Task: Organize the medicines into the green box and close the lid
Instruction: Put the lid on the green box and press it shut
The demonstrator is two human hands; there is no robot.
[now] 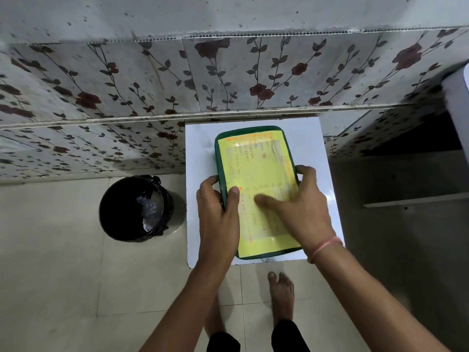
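Gripping the green box [253,130], left hand [218,212] and right hand [302,212] press its lid [258,168].

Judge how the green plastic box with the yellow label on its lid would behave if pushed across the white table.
The green plastic box looks rigid, low and flat, so probably slides, not tips. The glossy white table suggests little friction. Left hand and right hand steady it.

Closed lid [256,171] hides medicines; its writing perhaps illegible.
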